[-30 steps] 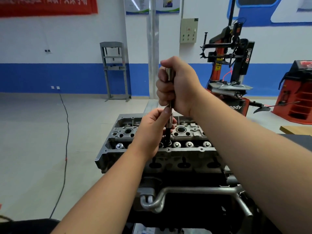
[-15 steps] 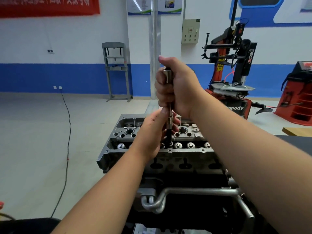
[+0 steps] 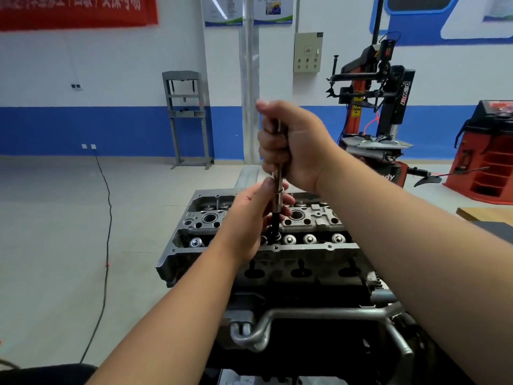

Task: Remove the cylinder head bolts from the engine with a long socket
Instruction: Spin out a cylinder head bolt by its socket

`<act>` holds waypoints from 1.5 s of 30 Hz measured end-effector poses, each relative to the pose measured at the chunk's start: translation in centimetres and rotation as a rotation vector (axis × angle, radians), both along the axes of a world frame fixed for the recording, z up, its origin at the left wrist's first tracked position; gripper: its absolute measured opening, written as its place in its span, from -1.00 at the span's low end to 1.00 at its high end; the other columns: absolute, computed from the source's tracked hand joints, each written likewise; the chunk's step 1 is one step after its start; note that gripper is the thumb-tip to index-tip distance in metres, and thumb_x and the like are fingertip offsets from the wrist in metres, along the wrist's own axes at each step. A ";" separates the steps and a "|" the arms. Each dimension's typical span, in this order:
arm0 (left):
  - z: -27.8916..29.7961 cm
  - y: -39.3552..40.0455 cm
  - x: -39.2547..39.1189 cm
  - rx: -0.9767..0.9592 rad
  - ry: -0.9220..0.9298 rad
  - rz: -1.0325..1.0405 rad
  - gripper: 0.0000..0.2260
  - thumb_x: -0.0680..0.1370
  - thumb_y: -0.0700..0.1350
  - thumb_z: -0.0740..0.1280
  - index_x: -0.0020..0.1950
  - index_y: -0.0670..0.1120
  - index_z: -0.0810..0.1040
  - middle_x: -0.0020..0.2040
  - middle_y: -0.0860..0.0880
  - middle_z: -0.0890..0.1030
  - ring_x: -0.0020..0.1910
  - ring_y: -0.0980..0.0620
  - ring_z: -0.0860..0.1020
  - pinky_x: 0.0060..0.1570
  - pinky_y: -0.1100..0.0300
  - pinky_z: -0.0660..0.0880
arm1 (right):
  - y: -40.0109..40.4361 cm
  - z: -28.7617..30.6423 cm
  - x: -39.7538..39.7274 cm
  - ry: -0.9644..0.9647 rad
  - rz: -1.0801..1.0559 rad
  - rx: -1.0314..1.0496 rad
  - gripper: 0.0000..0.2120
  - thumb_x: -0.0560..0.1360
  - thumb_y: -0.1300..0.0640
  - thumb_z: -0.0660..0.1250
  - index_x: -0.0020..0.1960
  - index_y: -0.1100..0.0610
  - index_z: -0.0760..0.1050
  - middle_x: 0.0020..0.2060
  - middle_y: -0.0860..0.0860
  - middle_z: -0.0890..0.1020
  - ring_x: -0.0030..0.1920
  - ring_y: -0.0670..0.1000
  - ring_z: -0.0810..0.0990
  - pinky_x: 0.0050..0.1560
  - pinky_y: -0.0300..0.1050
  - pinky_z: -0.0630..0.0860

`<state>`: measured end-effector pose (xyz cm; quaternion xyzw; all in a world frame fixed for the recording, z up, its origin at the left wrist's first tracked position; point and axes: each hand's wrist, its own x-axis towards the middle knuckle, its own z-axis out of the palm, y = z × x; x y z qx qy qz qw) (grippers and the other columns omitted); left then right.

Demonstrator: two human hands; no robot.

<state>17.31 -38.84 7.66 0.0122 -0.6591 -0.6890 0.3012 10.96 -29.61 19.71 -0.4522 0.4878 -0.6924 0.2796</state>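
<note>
Head view: the right hand (image 3: 291,145) is fisted around the top of a long socket (image 3: 277,195) standing upright in the cylinder head (image 3: 313,218). The left hand (image 3: 249,215) pinches its lower shaft, just above the hidden bolt. Turning well likely means keeping the tool vertical and fully seated.

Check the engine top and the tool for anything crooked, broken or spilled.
Nothing stands out. The long socket stands upright in the cylinder head, held by the right hand above and the left hand below. No spill or damage shows.
</note>
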 end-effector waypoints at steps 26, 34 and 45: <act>-0.1 -0.2 -0.2 0.015 0.030 0.010 -0.64 0.51 0.27 0.37 -0.01 -0.01 0.65 -0.14 0.00 0.69 -0.15 0.07 0.62 -0.03 0.17 0.52 | -0.3 0.5 0.5 -0.030 0.026 0.056 -0.55 0.61 -0.04 0.18 -0.43 0.04 0.29 -0.56 -0.07 0.21 -0.53 -0.02 0.12 -0.44 -0.16 0.15; 0.1 0.0 -0.3 -0.036 0.017 0.060 -0.80 0.57 0.08 0.37 -0.22 0.11 0.67 -0.32 0.09 0.60 -0.31 0.15 0.53 -0.14 0.20 0.45 | -1.5 -1.8 3.4 0.088 -0.572 -0.115 -0.73 0.61 -0.01 0.23 -0.22 0.06 0.44 -0.39 -0.09 0.43 -0.38 -0.07 0.38 -0.29 -0.09 0.35; 0.0 -0.1 -0.3 -0.015 -0.003 -0.016 -0.66 0.62 0.24 0.27 -0.17 0.09 0.69 -0.23 0.05 0.63 -0.24 0.10 0.57 -0.12 0.18 0.49 | -0.6 -0.8 2.0 0.004 -0.278 -0.055 -0.67 0.60 0.05 0.25 -0.34 0.08 0.37 -0.49 0.00 0.34 -0.45 0.01 0.25 -0.35 -0.06 0.23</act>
